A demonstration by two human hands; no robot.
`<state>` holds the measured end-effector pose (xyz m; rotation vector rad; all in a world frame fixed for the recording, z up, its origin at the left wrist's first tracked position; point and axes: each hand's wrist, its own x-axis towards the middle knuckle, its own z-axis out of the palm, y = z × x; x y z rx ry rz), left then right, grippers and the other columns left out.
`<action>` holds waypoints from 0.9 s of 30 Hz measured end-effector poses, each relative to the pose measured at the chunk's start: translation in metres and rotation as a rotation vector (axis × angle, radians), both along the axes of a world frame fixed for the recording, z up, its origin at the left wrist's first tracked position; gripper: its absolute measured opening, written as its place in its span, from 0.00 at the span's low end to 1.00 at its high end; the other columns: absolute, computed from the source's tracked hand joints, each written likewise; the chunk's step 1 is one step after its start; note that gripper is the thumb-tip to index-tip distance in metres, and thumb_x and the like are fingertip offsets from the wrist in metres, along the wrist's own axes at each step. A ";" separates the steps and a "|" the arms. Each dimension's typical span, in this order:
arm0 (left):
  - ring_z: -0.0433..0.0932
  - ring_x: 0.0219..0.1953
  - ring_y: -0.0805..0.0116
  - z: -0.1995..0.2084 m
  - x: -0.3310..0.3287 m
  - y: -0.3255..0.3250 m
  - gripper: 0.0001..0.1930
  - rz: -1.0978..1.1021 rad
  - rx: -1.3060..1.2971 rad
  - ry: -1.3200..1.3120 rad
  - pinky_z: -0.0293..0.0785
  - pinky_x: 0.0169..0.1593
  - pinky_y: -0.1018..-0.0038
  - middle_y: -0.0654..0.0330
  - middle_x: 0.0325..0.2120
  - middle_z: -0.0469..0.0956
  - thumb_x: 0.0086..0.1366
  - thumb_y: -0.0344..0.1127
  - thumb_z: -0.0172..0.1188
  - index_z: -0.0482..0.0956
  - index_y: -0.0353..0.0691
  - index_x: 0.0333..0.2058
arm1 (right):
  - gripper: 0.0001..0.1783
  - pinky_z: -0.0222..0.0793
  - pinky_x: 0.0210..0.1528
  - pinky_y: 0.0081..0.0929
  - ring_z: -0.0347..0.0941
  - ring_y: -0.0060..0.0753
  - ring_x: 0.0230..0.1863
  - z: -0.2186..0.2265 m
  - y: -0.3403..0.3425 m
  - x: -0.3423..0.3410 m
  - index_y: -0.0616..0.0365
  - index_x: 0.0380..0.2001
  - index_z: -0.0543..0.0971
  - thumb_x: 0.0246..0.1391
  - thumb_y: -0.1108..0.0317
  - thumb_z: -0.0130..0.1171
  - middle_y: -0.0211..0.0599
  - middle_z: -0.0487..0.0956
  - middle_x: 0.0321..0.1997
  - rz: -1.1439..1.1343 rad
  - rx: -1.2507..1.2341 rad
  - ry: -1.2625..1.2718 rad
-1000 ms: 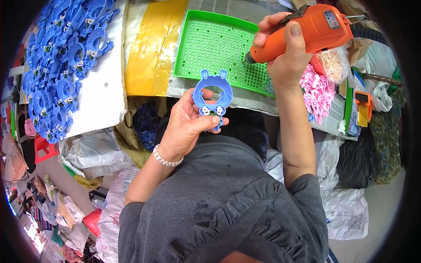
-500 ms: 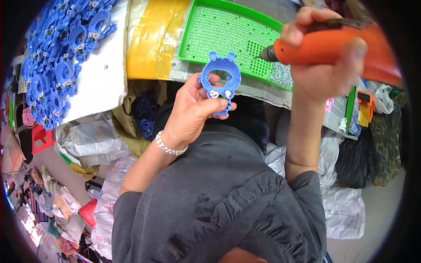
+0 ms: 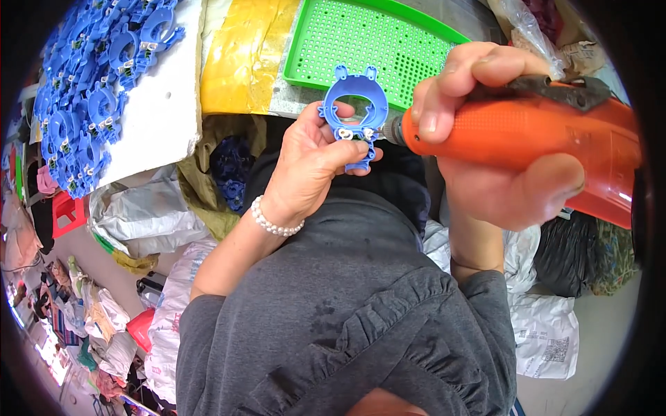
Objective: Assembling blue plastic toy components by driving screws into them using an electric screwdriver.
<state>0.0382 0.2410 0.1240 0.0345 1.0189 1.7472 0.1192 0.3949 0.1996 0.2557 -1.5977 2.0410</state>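
Green tray far. Left hand pinching blue frame; right hand gripping orange driver, nose leftward at frame's right.

Orange driver at blue ring

the orange power driver has left its spot over the green tray, where its tip was half a second ago, and the right hand has swung it down and in toward the body. now its tip is right up by the right-hand white piece on the blue ring-shaped part, touching or not i can't tell. that hand and the driver have come to hide the silvery bits in the tray's corner.
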 end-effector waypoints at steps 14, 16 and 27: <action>0.81 0.30 0.64 0.000 0.006 0.004 0.20 -0.001 0.016 0.004 0.76 0.28 0.76 0.54 0.32 0.77 0.54 0.18 0.57 0.64 0.37 0.44 | 0.41 0.68 0.31 0.31 0.70 0.30 0.28 0.001 -0.017 0.005 0.61 0.44 0.67 0.45 0.32 0.55 0.42 0.68 0.39 -0.167 0.048 -0.213; 0.81 0.29 0.64 0.001 0.010 0.004 0.20 0.018 0.012 0.017 0.76 0.28 0.76 0.54 0.31 0.77 0.54 0.17 0.57 0.64 0.37 0.44 | 0.40 0.68 0.31 0.31 0.70 0.30 0.28 0.002 -0.020 0.006 0.61 0.43 0.67 0.45 0.33 0.57 0.42 0.68 0.38 -0.192 0.050 -0.255; 0.80 0.30 0.65 -0.004 0.013 0.002 0.19 -0.016 0.024 0.063 0.76 0.29 0.76 0.53 0.32 0.77 0.53 0.17 0.55 0.64 0.35 0.44 | 0.40 0.67 0.30 0.30 0.69 0.29 0.28 -0.004 -0.005 0.005 0.61 0.44 0.67 0.44 0.34 0.59 0.40 0.67 0.38 -0.013 0.052 -0.137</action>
